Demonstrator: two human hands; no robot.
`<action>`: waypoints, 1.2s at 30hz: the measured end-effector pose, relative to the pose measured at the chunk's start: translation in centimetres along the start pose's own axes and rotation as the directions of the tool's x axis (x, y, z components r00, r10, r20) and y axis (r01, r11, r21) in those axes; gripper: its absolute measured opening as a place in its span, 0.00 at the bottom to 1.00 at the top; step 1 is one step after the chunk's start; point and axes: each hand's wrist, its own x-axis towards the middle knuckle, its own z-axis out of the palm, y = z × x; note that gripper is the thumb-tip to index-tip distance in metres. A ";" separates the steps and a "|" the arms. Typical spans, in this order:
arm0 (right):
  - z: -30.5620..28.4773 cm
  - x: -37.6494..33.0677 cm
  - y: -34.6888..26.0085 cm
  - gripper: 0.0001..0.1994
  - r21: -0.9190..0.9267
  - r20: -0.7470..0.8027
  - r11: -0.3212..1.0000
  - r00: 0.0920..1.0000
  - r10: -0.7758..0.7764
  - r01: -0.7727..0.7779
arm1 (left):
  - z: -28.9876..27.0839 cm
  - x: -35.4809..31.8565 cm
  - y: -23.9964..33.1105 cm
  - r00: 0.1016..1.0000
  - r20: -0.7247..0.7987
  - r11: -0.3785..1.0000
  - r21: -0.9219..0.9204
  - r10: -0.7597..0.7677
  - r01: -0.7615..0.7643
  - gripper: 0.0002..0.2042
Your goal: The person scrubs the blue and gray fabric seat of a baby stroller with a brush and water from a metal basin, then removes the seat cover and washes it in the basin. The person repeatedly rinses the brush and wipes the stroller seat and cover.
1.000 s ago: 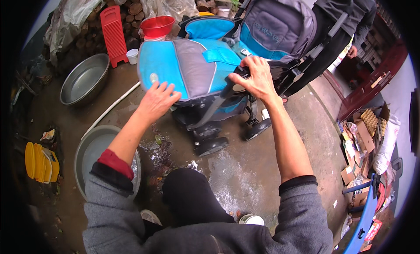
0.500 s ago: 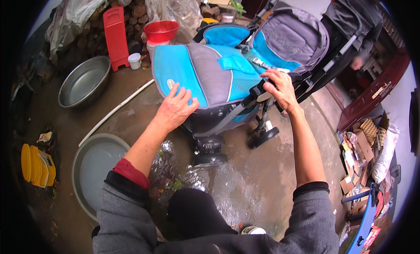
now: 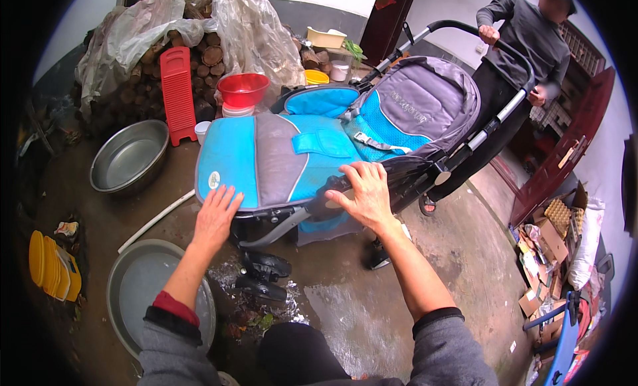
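A blue and grey baby stroller (image 3: 279, 147) lies across the view, its padded foot cover to the left and its grey canopy (image 3: 435, 94) to the right. My left hand (image 3: 216, 216) is at the front edge of the foot cover, fingers spread, holding nothing. My right hand (image 3: 365, 196) rests against the stroller's near side by a dark frame joint, fingers stretched and thumb apart. Below the left end, a pair of black front wheels (image 3: 262, 276) stands on the wet floor. A second wheel is partly hidden behind my right forearm.
A person in dark clothes (image 3: 525, 47) grips the stroller's handlebar (image 3: 458, 27). Nearby are two metal basins (image 3: 129, 153), a white pipe (image 3: 156, 221), a red washboard (image 3: 178, 97), a red bowl (image 3: 243, 88) and a yellow bucket (image 3: 53, 266). Cardboard scraps (image 3: 551, 226) lie at right.
The stroller has shifted left in view, and both my hands have moved left along with it. More of the other person and the handlebar shows now, as the view has tilted up.
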 end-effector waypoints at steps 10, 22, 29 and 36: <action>-2.2 0.5 1.3 0.31 -0.100 0.188 0.992 0.978 0.093 -0.076 | 0.8 -4.1 0.4 0.992 -0.080 0.962 -0.265 -0.097 0.072 0.27; 3.3 -3.5 0.5 0.45 -0.132 -0.076 0.984 0.991 0.107 -0.116 | -3.9 -50.4 -8.2 -0.460 0.218 -0.382 0.322 -0.861 0.866 0.28; 4.8 -3.4 0.4 0.44 -0.173 -0.173 0.975 0.979 0.109 -0.139 | 8.4 -49.3 -5.9 -0.414 0.374 -0.329 0.271 -0.830 0.905 0.53; 6.2 -2.3 -0.8 0.41 -0.082 -0.280 0.993 0.959 0.056 -0.081 | 15.1 -43.6 -4.9 0.014 0.858 0.717 0.420 -0.514 0.556 0.34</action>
